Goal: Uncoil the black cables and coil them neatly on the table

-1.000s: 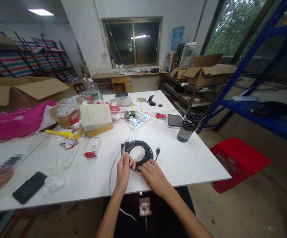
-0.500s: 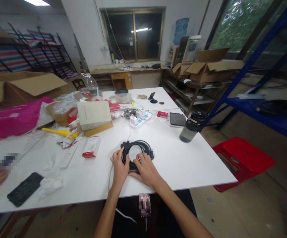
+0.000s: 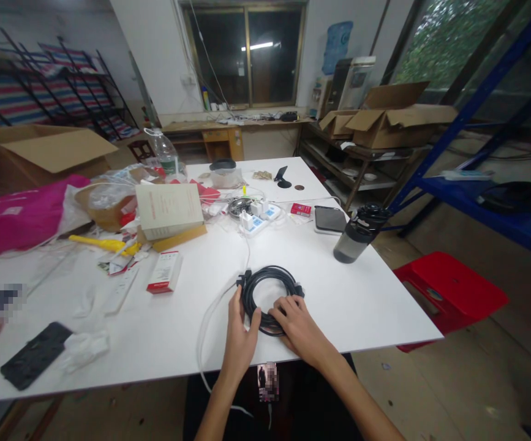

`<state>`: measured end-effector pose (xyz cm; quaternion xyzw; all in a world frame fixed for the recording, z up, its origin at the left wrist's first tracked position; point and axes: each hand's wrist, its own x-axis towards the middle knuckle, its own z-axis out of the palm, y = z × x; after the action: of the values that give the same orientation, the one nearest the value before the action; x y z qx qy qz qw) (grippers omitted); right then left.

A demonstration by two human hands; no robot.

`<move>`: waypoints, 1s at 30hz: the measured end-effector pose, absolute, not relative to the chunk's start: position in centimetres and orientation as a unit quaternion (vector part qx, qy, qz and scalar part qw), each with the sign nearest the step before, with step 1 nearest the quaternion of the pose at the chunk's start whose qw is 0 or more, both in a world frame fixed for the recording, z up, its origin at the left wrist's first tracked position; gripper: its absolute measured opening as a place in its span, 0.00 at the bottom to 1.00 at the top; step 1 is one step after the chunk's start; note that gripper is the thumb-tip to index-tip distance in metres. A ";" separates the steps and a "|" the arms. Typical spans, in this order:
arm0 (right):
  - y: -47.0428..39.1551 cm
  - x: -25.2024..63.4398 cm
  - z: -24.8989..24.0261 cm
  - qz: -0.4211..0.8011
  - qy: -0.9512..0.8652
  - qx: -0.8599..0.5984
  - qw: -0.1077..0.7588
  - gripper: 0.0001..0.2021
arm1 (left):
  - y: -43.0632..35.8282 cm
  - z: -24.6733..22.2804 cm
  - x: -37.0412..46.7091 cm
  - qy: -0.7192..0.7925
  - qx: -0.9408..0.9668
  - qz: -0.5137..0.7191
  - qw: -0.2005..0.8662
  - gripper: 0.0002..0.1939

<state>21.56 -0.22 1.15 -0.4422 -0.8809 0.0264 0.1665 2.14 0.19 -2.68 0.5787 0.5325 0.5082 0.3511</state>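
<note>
black cable coil point(image 3: 269, 274) lies near the white table's point(image 3: 361, 306) near edge. i have the left hand point(image 3: 242, 334) half-curled, gripping it at 8 o'clock; right hand point(image 3: 301, 324) bent, gripping it at 4, thumb hidden from me. dark tumbler point(image 3: 357, 236), 2 o'clock: contents unclear. clear tub point(image 3: 227, 179), 11: contents blurred. open carton point(image 3: 54, 147), 10: cut off, inside unseen.
</note>
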 end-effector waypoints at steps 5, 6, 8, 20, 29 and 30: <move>-0.5 25.1 1.0 0.027 -0.859 -0.477 0.181 0.17 | -0.3 -1.6 3.7 0.500 0.650 0.452 0.351 0.32; -0.5 25.6 0.9 0.025 -0.854 -0.485 0.190 0.15 | -0.2 -1.4 3.9 0.499 0.665 0.436 0.346 0.30; -0.6 26.4 0.7 0.014 -0.840 -0.499 0.211 0.13 | 0.2 -1.2 3.9 0.491 0.688 0.409 0.344 0.29; -12.8 22.3 -5.9 0.079 -0.783 -0.447 0.426 0.07 | 4.9 -4.3 -2.4 0.561 0.727 0.376 0.123 0.27; -12.5 18.2 -21.1 0.368 -0.743 -0.558 0.041 0.33 | 5.2 -4.1 -2.8 0.554 0.717 0.410 0.102 0.21; -12.6 18.1 -21.7 0.374 -0.743 -0.554 0.037 0.34 | 5.1 -4.0 -2.8 0.553 0.714 0.416 0.109 0.20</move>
<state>18.08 -12.55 -21.66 -0.5538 -0.7430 0.3740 0.0367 -2.85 5.14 -3.98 0.7139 0.5528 0.4157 0.1090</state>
